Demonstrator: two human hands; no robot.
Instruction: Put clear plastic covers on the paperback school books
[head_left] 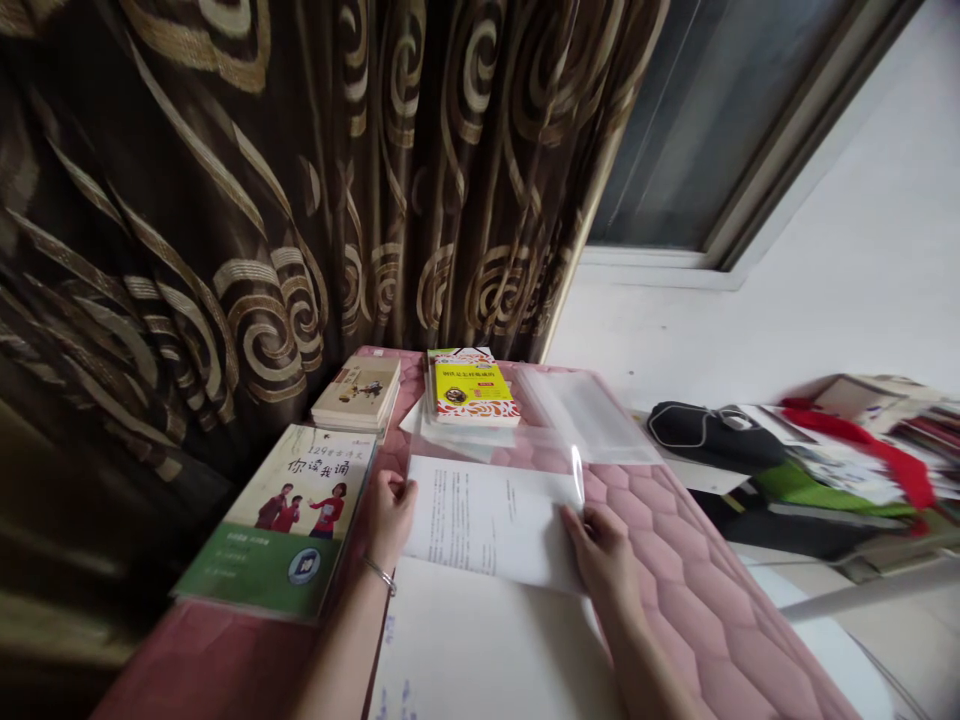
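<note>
An open book (pixel 480 515) lies in front of me, its printed page turned sideways. Nearer to me is a blank whitish leaf (pixel 495 640) with blue handwriting at its left edge. A clear plastic cover (pixel 536 442) stands out past the book's far edge and catches the light. My left hand (pixel 390 520), with a bracelet at the wrist, is closed on the book's left edge. On the opposite side, my right hand (pixel 604 555) grips the right edge, thumb on top; its other fingers are partly hidden.
A green-and-white book (pixel 277 520) lies at left, with a stack of tan books (pixel 360 390) behind. Yellow-covered books (pixel 474 385) and clear plastic sheets (pixel 589 415) lie at the back of the pink padded table (pixel 697 590). A dark bag (pixel 712 437) and clutter are at right.
</note>
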